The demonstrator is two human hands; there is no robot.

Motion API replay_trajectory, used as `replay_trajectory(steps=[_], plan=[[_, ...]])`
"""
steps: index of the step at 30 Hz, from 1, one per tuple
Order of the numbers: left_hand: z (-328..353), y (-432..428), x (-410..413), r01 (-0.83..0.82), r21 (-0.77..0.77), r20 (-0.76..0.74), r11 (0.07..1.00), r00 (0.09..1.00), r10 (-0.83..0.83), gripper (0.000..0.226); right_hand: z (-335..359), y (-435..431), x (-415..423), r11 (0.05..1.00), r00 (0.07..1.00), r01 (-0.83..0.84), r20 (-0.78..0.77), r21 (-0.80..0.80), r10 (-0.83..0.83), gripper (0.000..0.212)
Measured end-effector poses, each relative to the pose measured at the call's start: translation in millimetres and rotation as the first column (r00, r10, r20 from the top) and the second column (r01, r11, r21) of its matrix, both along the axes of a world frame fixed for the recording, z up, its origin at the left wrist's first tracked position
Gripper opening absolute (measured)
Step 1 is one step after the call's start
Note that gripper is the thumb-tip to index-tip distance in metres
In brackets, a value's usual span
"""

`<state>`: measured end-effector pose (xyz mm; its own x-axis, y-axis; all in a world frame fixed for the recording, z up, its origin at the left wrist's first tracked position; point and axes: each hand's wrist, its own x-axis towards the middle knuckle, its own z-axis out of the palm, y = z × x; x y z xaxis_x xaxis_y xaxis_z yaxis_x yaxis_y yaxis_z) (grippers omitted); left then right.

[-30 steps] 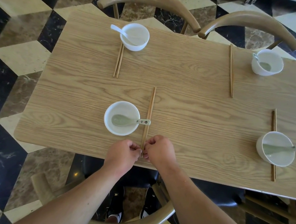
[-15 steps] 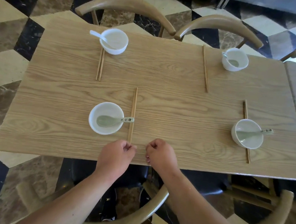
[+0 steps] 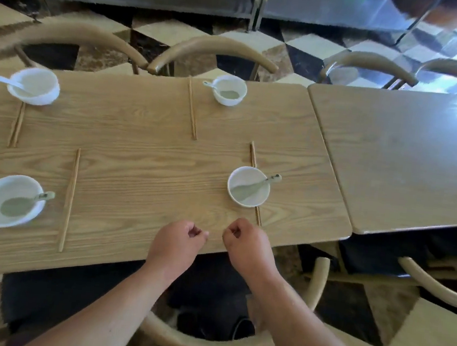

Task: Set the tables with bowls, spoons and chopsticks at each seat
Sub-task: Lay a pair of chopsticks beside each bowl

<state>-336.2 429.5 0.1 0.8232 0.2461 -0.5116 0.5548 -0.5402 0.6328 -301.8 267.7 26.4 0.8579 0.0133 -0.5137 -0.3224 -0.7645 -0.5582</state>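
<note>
Near-left chopsticks (image 3: 69, 201) lie lengthwise, pointing across the table (image 3: 144, 158)

We see table (image 3: 143, 164): matt grained wood | bowls (image 3: 248, 186): glossy white ceramic | chopsticks (image 3: 70, 198): bare wood | floor (image 3: 313, 49): polished marble
</note>
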Motion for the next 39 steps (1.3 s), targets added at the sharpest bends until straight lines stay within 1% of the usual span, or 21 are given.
replay_trajectory(steps=[3, 6, 11, 14, 16, 20, 24, 28, 32, 34, 39], plan=[[-3, -64, 7, -0.046, 0.000, -0.046, 0.999, 0.998, 0.046, 0.036, 3, -77, 12, 0.999, 1.000, 0.029, -0.010, -0.016, -0.029, 0.014], [-8, -111, 18, -0.129, -0.023, -0.085, 0.991, 0.988, 0.127, 0.031, 4, -136, 28, 0.998, 0.999, 0.043, -0.021, -0.038, -0.044, 0.016], [-20, -153, 43, -0.257, -0.016, -0.088, 0.966, 0.963, 0.254, 0.020, -3, -171, 46, 0.999, 0.998, 0.022, -0.059, -0.038, -0.025, 0.015], [-33, -165, 59, -0.303, 0.046, -0.090, 0.952, 0.948, 0.306, 0.029, -9, -176, 48, 0.999, 0.997, -0.002, -0.074, -0.041, -0.002, 0.014], [-44, -170, 68, -0.311, 0.078, -0.084, 0.947, 0.945, 0.317, 0.029, -11, -180, 51, 0.999, 0.995, 0.006, -0.095, -0.054, -0.011, 0.013], [-56, -171, 75, -0.260, 0.139, -0.058, 0.956, 0.961, 0.270, 0.023, -11, -191, 60, 0.995, 0.992, 0.045, -0.115, -0.087, -0.054, 0.013], [-56, -170, 80, -0.208, 0.172, -0.100, 0.963, 0.969, 0.227, 0.014, -12, -199, 71, 0.993, 0.989, 0.065, -0.123, -0.097, -0.077, 0.014], [-55, -174, 87, -0.093, 0.202, -0.149, 0.975, 0.981, 0.125, 0.010, -16, -202, 85, 0.994, 0.989, 0.048, -0.134, -0.094, -0.061, 0.012], [-60, -188, 93, 0.009, 0.173, -0.163, 0.985, 0.986, 0.020, 0.010, -28, -204, 107, 0.997, 0.990, -0.004, -0.143, -0.075, -0.007, 0.011], [-61, -197, 97, 0.011, 0.183, -0.167, 0.983, 0.986, 0.020, 0.011, -36, -205, 122, 0.997, 0.989, -0.026, -0.150, -0.067, 0.016, 0.009], [-65, -206, 107, -0.090, 0.187, -0.220, 0.978, 0.967, 0.131, 0.014, -58, -203, 148, 0.995, 0.972, -0.102, -0.216, -0.019, 0.095, 0.007]])
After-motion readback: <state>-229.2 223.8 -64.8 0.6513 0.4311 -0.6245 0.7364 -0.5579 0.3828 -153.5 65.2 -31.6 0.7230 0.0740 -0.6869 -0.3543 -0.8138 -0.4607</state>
